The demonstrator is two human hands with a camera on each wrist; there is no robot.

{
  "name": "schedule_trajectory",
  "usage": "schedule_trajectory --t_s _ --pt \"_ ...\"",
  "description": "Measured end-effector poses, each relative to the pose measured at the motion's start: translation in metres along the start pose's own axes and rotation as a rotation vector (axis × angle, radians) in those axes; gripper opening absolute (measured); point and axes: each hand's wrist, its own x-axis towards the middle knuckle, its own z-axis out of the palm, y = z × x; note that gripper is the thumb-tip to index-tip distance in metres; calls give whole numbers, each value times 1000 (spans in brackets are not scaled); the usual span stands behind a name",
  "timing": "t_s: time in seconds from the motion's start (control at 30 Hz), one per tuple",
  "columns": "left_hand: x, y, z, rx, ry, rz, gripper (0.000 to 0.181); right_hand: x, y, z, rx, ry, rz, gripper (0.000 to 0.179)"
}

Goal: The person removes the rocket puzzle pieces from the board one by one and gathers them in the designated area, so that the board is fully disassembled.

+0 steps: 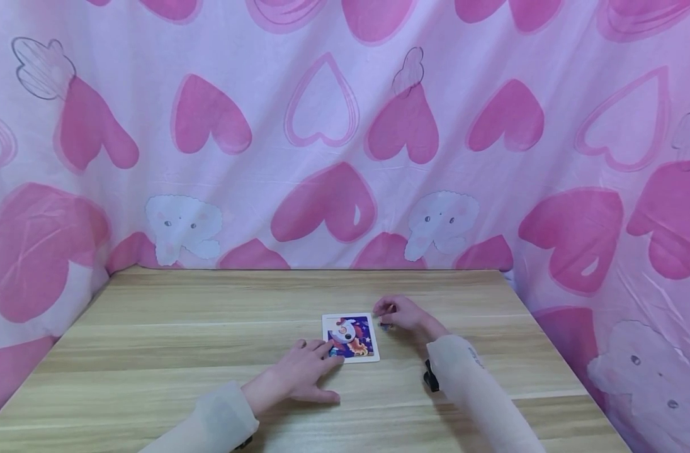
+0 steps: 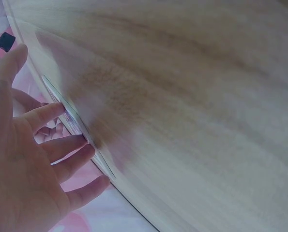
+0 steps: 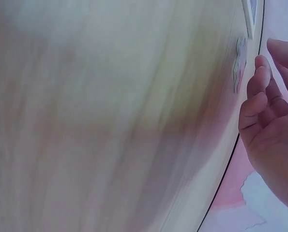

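Observation:
A small square picture puzzle (image 1: 353, 340) with a white border lies flat on the table. It shows a white cartoon figure on dark purple, and a pale patch shows at its upper left. My left hand (image 1: 308, 371) rests its fingertips on the puzzle's lower left part, fingers extended and thumb spread on the wood. Just right of the puzzle, my right hand (image 1: 403, 314) hovers low with loosely bent fingers. Beneath it lie small wavy-edged puzzle pieces (image 3: 238, 67), partly covered in the head view. In the right wrist view thumb and fingertips stand apart, with nothing seen between them.
The wood-grain table (image 1: 209, 314) reaches back to a pink curtain (image 1: 345, 126) printed with hearts and animals, which also hangs along both sides. A black wrist strap piece (image 1: 430, 376) shows under the right sleeve.

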Motion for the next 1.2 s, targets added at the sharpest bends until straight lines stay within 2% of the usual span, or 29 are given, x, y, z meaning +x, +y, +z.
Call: schedule_trajectory --t_s 0.17,0.4,0.73,1.2 --pt "0 0 0 -4 2 0 73 4 -6 9 -11 -17 -58 19" --pt "0 -1 0 0 1 5 73 9 -20 24 1 -48 -31 21" --pt "0 -1 1 13 18 12 72 20 -33 37 -228 -87 -203 24" --pt "1 -3 2 9 27 22 70 25 -46 37 -386 -176 -168 28"
